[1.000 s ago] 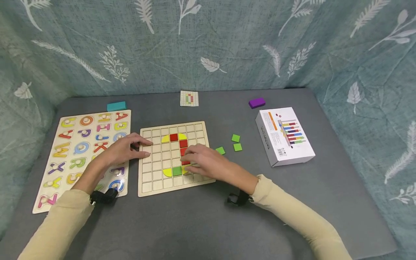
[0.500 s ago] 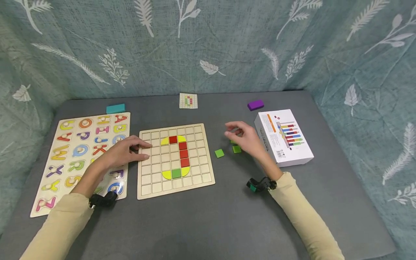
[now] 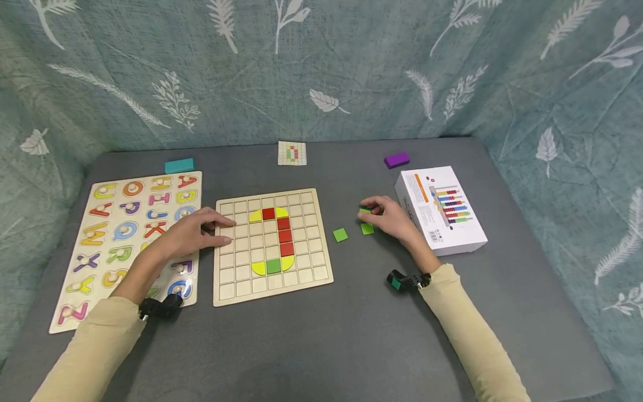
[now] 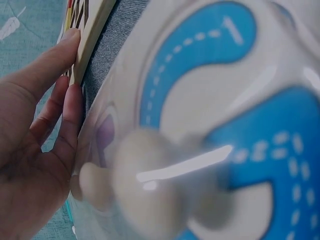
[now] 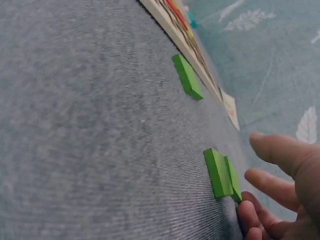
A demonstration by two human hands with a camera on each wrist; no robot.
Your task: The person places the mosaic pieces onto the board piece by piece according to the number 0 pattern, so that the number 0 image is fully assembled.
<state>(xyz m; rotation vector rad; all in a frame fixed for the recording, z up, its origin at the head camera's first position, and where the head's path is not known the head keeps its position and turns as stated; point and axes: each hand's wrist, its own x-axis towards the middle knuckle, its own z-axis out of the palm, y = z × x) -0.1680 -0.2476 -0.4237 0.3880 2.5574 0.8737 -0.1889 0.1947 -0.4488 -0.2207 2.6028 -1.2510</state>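
Note:
My left hand (image 3: pixel 193 231) rests at the left edge of a wooden grid board (image 3: pixel 243 290), its thumb and index finger lying over the edge. In the left wrist view the thumb (image 4: pixel 55 57) touches that edge. The board carries red squares (image 3: pixel 285 236), yellow rounded pieces (image 3: pixel 258 268) and one green square (image 3: pixel 273 266). My right hand (image 3: pixel 389 218) is over two loose green tiles (image 3: pixel 367 229), partly covering the farther one. In the right wrist view its thumb and index finger stand apart near these tiles (image 5: pixel 218 175). Another green tile (image 3: pixel 340 234) lies beside the board.
An alphabet peg puzzle (image 3: pixel 145 215) lies under my left forearm. A white abacus box (image 3: pixel 442 212) stands beside my right hand. Toward the back are a pattern card (image 3: pixel 292 153), a teal block (image 3: pixel 179 166) and a purple block (image 3: pixel 397 160). A patterned curtain surrounds the table.
My right hand has left the board, moved right and come down at the loose green tiles. The red and yellow pieces it covered show now. My left hand has stayed at the board's edge.

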